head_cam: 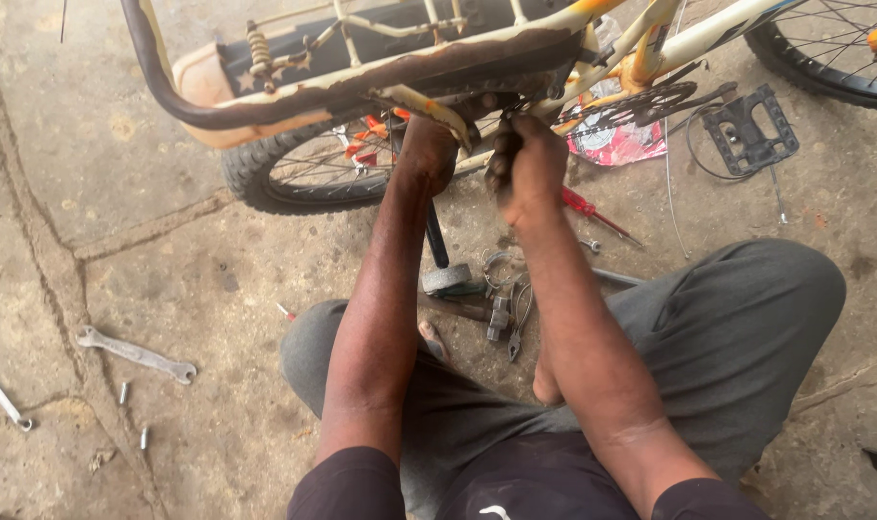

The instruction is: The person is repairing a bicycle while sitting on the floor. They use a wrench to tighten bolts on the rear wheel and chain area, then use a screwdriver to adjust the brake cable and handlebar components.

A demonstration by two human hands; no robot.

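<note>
With your left hand [427, 152] clamped on the rusty frame tube [429, 104] and your right hand [527, 166] fisted round something hidden beside the chainring [650, 101] — one slip could gash your knuckles on its teeth.

One crumpled plastic package [616, 143], pink-red with white and pale patches, lies on the concrete floor [169, 144] under the bicycle frame [380, 72], just beside the chainring [650, 101]; no signs or screens
</note>
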